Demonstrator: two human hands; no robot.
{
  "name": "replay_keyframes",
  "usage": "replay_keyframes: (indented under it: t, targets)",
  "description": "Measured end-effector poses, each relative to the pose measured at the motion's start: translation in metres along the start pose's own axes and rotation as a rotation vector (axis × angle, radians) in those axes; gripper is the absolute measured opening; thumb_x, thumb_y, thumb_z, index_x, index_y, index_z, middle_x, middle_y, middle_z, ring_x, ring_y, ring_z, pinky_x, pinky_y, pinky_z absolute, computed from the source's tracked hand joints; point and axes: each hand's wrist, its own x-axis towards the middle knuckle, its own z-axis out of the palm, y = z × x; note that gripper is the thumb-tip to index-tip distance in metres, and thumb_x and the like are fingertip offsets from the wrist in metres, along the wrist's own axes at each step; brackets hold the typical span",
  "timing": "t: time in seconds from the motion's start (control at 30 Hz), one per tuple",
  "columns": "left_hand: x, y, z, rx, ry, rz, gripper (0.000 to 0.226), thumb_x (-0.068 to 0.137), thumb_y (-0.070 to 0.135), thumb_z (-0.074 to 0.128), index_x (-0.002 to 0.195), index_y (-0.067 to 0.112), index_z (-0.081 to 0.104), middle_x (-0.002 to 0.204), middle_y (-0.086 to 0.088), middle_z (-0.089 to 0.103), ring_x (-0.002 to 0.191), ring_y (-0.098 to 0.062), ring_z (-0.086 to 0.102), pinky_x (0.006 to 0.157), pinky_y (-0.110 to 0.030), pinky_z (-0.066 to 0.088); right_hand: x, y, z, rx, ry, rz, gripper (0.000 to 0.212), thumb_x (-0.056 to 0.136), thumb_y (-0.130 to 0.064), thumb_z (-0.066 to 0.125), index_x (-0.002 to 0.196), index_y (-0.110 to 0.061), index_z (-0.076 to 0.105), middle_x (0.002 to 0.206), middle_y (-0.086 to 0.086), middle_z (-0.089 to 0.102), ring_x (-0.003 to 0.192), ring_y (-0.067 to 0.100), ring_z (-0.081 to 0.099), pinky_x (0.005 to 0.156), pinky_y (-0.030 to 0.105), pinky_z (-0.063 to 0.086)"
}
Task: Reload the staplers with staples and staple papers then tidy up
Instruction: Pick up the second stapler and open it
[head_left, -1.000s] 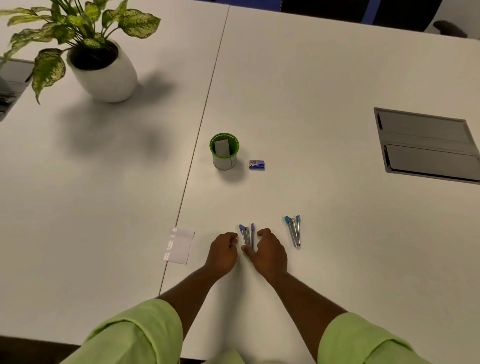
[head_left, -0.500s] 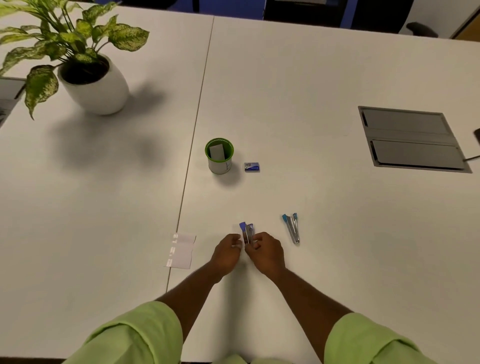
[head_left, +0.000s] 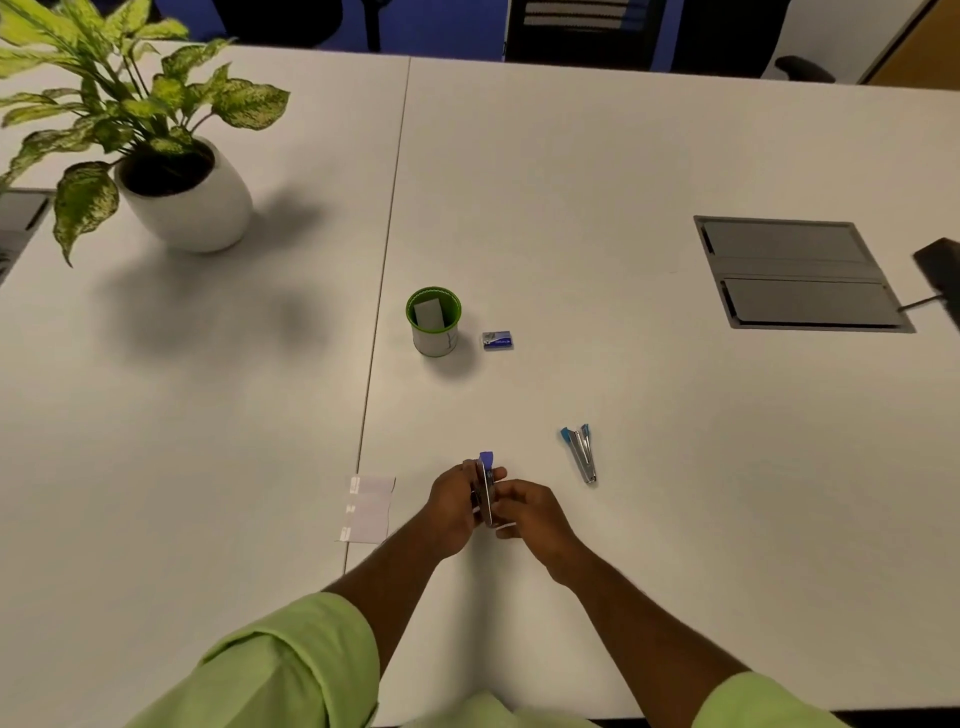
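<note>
A small purple-tipped stapler (head_left: 486, 480) is lifted off the white table (head_left: 623, 415), held between both hands. My left hand (head_left: 453, 506) grips it from the left; my right hand (head_left: 527, 512) pinches it from the right. A second stapler with light blue tips (head_left: 581, 453) lies spread open on the table to the right of my hands. A small blue staple box (head_left: 497, 340) sits farther back. A stapled strip of paper (head_left: 368, 508) lies left of my hands, near the table seam.
A green-rimmed cup (head_left: 433, 321) with a grey card in it stands left of the staple box. A potted plant (head_left: 176, 192) is at the back left. A grey cable hatch (head_left: 795, 273) is set into the table at the right. Chairs line the far edge.
The purple-tipped stapler has gone from lying open on the table to being closed up and lifted between both hands. The camera view has tilted up a little.
</note>
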Motion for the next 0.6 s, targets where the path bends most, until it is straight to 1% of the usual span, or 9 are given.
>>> replay_keyframes:
  t: [0.07, 0.13, 0.2, 0.23, 0.3, 0.37, 0.43, 0.5, 0.6]
  targets:
    - [-0.001, -0.004, 0.007, -0.03, 0.025, -0.005, 0.032, 0.105, 0.025, 0.04, 0.11, 0.003, 0.063, 0.096, -0.011, 0.071, 0.084, -0.027, 0.066, 0.083, -0.042, 0.051, -0.002, 0.003, -0.007, -0.114, 0.055, -0.052, 0.014, 0.09, -0.015, 0.064, 0.097, -0.018, 0.076, 0.088, 0.003, 0.077, 0.084, 0.021, 0.073, 0.079, 0.035, 0.058]
    - [-0.002, -0.009, 0.014, -0.053, 0.041, -0.012, 0.029, 0.105, 0.024, 0.042, 0.108, 0.002, 0.061, 0.088, -0.012, 0.068, 0.077, -0.025, 0.064, 0.077, -0.039, 0.053, 0.0, 0.005, -0.015, -0.281, 0.126, -0.114, 0.012, 0.09, -0.031, 0.067, 0.087, -0.024, 0.077, 0.078, -0.008, 0.076, 0.076, 0.01, 0.071, 0.075, 0.03, 0.058]
    - [-0.001, -0.014, 0.022, -0.066, 0.044, -0.009, 0.028, 0.105, 0.023, 0.042, 0.108, 0.001, 0.059, 0.083, -0.013, 0.067, 0.075, -0.025, 0.065, 0.08, -0.038, 0.055, 0.001, 0.005, -0.025, -0.416, 0.228, -0.149, 0.026, 0.089, -0.046, 0.065, 0.074, -0.027, 0.072, 0.067, -0.015, 0.07, 0.064, 0.003, 0.064, 0.063, 0.023, 0.051]
    - [-0.001, -0.016, 0.026, -0.059, 0.042, -0.002, 0.03, 0.105, 0.024, 0.041, 0.109, 0.0, 0.059, 0.085, -0.015, 0.069, 0.08, -0.027, 0.067, 0.083, -0.04, 0.056, 0.002, 0.005, -0.03, -0.45, 0.285, -0.158, 0.029, 0.088, -0.05, 0.065, 0.069, -0.027, 0.068, 0.064, -0.017, 0.067, 0.059, 0.002, 0.061, 0.059, 0.02, 0.047]
    - [-0.002, -0.021, 0.033, -0.037, 0.039, 0.007, 0.036, 0.107, 0.027, 0.038, 0.116, -0.001, 0.059, 0.102, -0.021, 0.072, 0.096, -0.034, 0.069, 0.094, -0.046, 0.055, 0.003, 0.003, -0.04, -0.427, 0.332, -0.182, 0.02, 0.087, -0.046, 0.065, 0.073, -0.032, 0.062, 0.071, -0.024, 0.067, 0.062, -0.002, 0.062, 0.059, 0.018, 0.046]
    - [-0.005, -0.027, 0.039, -0.021, 0.028, 0.02, 0.038, 0.108, 0.029, 0.036, 0.121, 0.001, 0.059, 0.112, -0.022, 0.07, 0.101, -0.035, 0.068, 0.098, -0.046, 0.053, 0.003, -0.002, -0.048, -0.346, 0.272, -0.232, 0.007, 0.09, -0.036, 0.065, 0.089, -0.042, 0.061, 0.082, -0.027, 0.067, 0.069, -0.003, 0.067, 0.059, 0.013, 0.048]
    - [-0.008, -0.035, 0.044, -0.002, 0.003, 0.052, 0.041, 0.108, 0.03, 0.035, 0.125, 0.001, 0.058, 0.104, -0.018, 0.071, 0.093, -0.03, 0.067, 0.094, -0.043, 0.053, 0.001, -0.006, -0.056, -0.342, 0.175, -0.289, 0.021, 0.092, -0.03, 0.063, 0.103, -0.048, 0.061, 0.085, -0.019, 0.067, 0.069, 0.0, 0.069, 0.059, 0.011, 0.048]
    - [-0.011, -0.042, 0.049, 0.023, 0.0, 0.072, 0.042, 0.108, 0.031, 0.035, 0.126, 0.0, 0.058, 0.098, -0.015, 0.07, 0.089, -0.027, 0.066, 0.091, -0.04, 0.053, 0.001, -0.007, -0.062, -0.394, 0.118, -0.3, 0.021, 0.093, -0.032, 0.061, 0.106, -0.047, 0.062, 0.087, -0.015, 0.067, 0.069, 0.002, 0.07, 0.066, 0.02, 0.055]
    - [-0.012, -0.052, 0.057, 0.044, 0.018, 0.074, 0.043, 0.108, 0.03, 0.035, 0.128, -0.001, 0.056, 0.098, -0.017, 0.066, 0.091, -0.029, 0.062, 0.096, -0.044, 0.05, -0.001, -0.001, -0.074, -0.468, 0.063, -0.271, 0.017, 0.092, -0.032, 0.06, 0.102, -0.046, 0.062, 0.086, -0.014, 0.068, 0.07, 0.004, 0.071, 0.073, 0.03, 0.059]
